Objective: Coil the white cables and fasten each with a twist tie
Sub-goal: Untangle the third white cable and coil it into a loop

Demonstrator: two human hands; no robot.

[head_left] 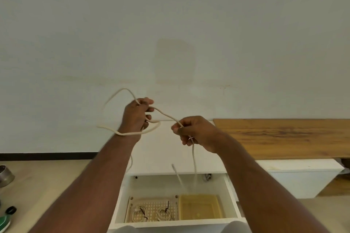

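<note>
The left hand [139,113] was raised above the open drawer [232,200], its fingers curled round gathered loops of the white cable [164,114]; one loop arched up and to the left of that hand, another sagged across its wrist. From there the cable ran down and to the right as a short span to the right hand [191,130], which pinched it between thumb and curled fingers, a little lower than the left hand and near it. Below the right hand the free length hung almost straight down toward the drawer, its end blurred just above it. By my judgement the next loop depended on that hanging tail: its long axis was vertical, it lay under the right hand, and that hand was the nearer one to feed it across to the left.

In the drawer, two coiled cables [151,213] already tied with dark twist ties lay on a perforated tray [132,204], beside a yellow bin [200,208]. To the drawer's right stood a wooden surface [284,136]; behind it rose a plain pale wall [170,24], and pale flooring spread to either side.
</note>
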